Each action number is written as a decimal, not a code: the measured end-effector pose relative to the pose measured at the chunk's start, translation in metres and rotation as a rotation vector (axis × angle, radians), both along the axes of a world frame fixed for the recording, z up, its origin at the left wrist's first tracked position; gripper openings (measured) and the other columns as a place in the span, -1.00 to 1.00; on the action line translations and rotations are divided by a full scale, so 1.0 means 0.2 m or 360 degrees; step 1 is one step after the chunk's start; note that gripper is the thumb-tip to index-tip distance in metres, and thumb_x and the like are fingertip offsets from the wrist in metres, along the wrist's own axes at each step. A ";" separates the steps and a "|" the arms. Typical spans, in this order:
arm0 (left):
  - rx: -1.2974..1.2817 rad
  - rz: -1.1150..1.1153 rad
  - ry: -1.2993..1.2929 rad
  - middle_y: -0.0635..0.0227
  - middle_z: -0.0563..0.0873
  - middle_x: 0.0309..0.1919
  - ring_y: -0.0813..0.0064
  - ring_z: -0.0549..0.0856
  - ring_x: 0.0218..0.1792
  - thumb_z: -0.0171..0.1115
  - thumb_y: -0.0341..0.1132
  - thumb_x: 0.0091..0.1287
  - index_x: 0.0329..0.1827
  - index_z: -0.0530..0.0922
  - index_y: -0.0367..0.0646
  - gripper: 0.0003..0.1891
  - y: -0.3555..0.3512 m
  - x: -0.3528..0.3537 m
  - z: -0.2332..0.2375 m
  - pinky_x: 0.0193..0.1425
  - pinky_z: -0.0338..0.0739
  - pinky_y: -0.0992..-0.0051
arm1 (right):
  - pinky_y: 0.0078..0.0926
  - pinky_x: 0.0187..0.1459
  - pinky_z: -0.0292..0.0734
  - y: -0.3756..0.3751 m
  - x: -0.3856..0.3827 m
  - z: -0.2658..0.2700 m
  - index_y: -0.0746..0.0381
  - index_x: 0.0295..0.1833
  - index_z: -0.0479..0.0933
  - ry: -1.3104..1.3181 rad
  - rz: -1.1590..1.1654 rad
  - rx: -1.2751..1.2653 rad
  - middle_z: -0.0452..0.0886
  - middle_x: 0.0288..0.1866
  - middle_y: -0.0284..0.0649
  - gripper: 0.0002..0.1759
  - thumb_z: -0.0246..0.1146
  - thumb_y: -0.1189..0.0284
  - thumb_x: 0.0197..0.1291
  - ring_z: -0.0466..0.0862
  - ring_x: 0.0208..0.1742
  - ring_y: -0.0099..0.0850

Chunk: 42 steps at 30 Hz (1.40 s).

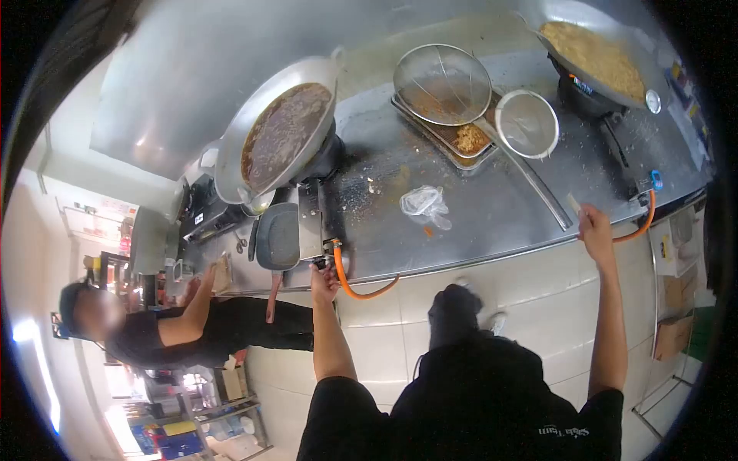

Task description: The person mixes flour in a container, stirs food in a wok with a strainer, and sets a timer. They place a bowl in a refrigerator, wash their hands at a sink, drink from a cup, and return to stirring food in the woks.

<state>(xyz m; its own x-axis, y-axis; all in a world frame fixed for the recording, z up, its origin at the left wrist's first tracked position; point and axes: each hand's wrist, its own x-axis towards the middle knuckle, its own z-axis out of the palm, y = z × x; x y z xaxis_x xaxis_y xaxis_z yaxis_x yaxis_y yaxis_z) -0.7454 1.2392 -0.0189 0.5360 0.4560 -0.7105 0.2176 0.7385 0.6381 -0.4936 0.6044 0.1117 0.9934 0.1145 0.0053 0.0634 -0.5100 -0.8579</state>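
Observation:
My left hand [324,281] is closed on the control knob [319,263] at the front of the left gas stove [310,223]. A wide pan of dark, bubbling oil [288,134] sits on that stove. My right hand [596,232] is closed around a pale handle, which lines up with the small round strainer [527,124]; the part between is hard to make out. Beside it, a large mesh skimmer [442,84] rests over a tray [469,163] with brown crumbs, its long metal handle pointing towards the counter's front edge.
A second pan of yellowish frying food [596,58] with a dial thermometer [653,101] stands at right. A crumpled plastic bag [424,206] lies mid-counter. Orange gas hoses [357,290] hang at the front edge. A square frying pan [277,238] and a person [177,326] are at left.

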 end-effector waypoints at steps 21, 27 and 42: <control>0.0843 -0.1244 0.0937 0.06 0.67 -0.36 0.25 0.67 -0.47 0.08 0.08 0.18 -0.23 0.56 -0.28 -0.50 0.20 -1.61 -0.97 -0.40 0.53 0.33 | -0.30 -0.31 0.56 2.96 0.58 0.99 0.23 -0.39 0.63 -0.1322 0.0293 -0.1751 0.64 -0.35 -0.13 -0.83 0.12 0.48 -0.04 0.65 -0.28 -0.21; 0.0080 -0.1065 0.1187 0.22 0.54 -0.65 0.17 0.57 -0.55 0.21 -0.31 0.01 -0.20 0.49 -0.18 -0.71 0.32 -2.00 -0.96 -0.53 0.44 0.25 | -0.29 -0.28 0.55 3.21 0.24 0.98 0.29 -0.38 0.62 -0.0810 0.0928 -0.1718 0.63 -0.33 -0.05 -0.83 0.16 0.55 -0.16 0.64 -0.25 -0.18; 0.0285 -0.0553 0.0581 0.29 0.62 -0.56 0.58 0.53 -0.65 0.17 -0.10 0.18 -0.11 0.49 -0.15 -0.66 0.53 -1.49 -1.00 -0.66 0.37 0.58 | -0.32 -0.18 0.46 3.18 0.04 0.99 0.30 -0.07 0.53 -0.0450 0.1699 -0.0932 0.60 -0.29 0.05 -0.71 0.11 0.48 0.06 0.61 -0.26 -0.11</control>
<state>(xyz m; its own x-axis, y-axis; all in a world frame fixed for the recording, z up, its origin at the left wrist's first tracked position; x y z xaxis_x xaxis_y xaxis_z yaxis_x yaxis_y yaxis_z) -1.0437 1.3449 -0.2183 0.4092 0.4269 -0.8064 0.6613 0.4701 0.5845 -0.4849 1.2412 0.3097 0.3755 0.9190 -0.1204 0.8250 -0.3906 -0.4085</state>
